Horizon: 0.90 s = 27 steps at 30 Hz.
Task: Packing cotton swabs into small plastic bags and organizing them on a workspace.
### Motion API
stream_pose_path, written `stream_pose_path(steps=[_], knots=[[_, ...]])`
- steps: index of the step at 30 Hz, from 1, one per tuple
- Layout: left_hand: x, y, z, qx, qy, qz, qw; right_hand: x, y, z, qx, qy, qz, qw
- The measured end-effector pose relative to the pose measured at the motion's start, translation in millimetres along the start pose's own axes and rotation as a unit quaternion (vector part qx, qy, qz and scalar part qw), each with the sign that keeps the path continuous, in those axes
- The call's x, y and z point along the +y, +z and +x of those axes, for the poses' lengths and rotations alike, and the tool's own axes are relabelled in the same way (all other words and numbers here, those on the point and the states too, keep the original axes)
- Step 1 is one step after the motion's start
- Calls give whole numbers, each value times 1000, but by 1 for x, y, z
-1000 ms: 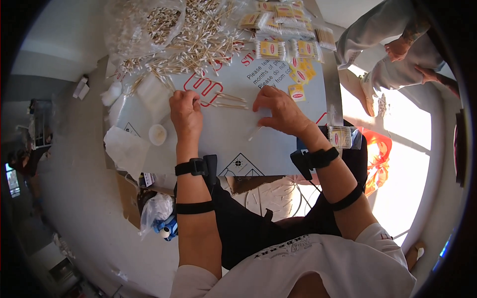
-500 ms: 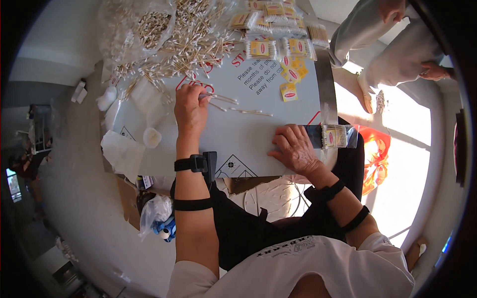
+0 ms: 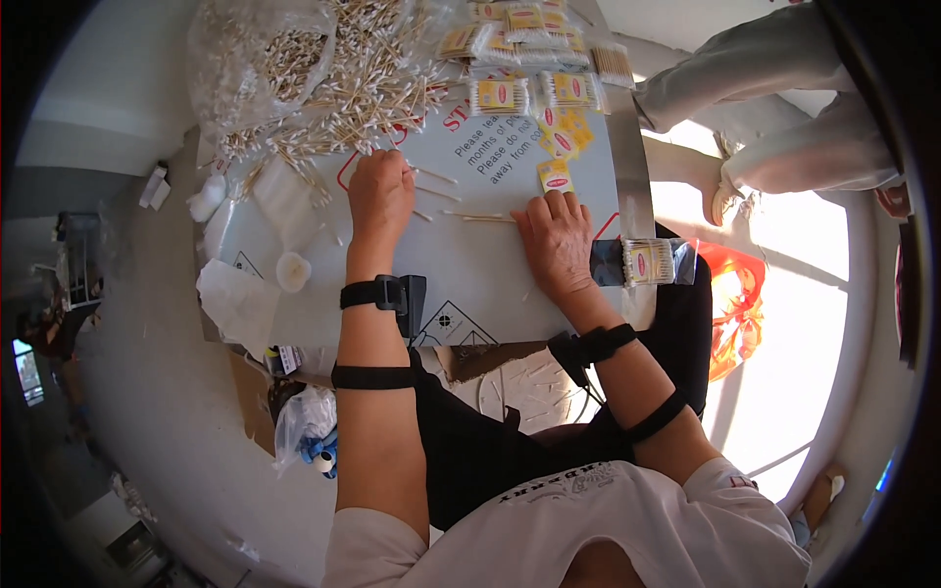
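Observation:
My left hand point(image 3: 380, 201) is closed above the table, in front of the heap of cotton swabs point(image 3: 368, 108). Several cotton swabs point(image 3: 436, 176) poke out or lie beside its fingers; how many it grips is hidden. My right hand point(image 3: 559, 245) lies palm down with fingers stretched forward, nothing visibly held. Its fingertips reach the lower edge of a small yellow card point(image 3: 555, 176). Between my hands, loose swabs point(image 3: 480, 217) lie close to the right thumb. Beyond the right wrist, a clear packet of swabs with a yellow card point(image 3: 647, 263) rests at the table's right edge.
Filled swab packets point(image 3: 529, 34) are piled at the far right, with more yellow cards point(image 3: 569, 132) in front. A clear plastic bag point(image 3: 245, 64) spills swabs at far left. White wrapping point(image 3: 235, 299) lies left. A person's legs point(image 3: 755, 73) and a red bag point(image 3: 735, 304) are at the right.
My right hand has moved forward and slightly left, from near the packet to the yellow card. My left hand has shifted slightly forward and turned, staying by the loose swabs.

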State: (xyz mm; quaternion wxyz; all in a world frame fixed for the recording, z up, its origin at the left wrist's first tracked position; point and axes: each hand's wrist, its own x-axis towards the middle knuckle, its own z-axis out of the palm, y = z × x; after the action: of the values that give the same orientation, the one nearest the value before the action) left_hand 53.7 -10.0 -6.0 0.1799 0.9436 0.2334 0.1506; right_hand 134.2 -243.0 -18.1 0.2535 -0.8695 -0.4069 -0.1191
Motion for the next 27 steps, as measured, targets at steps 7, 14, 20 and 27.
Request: stream_pose_path(steps=[7,14,20,27], knots=[[-10,-4,-7,169,22,-15,985,18,-34,-3,-87,88,364,923],[54,-60,-93,-211,-74,-268,937,45,-68,-27,-214,-51,299,929],[53,-45,-90,18,11,-146,989,32,-55,-28,-190,-100,235,948],[-3,-14,-54,77,41,-20,996,6,-16,0,-67,13,218,973]])
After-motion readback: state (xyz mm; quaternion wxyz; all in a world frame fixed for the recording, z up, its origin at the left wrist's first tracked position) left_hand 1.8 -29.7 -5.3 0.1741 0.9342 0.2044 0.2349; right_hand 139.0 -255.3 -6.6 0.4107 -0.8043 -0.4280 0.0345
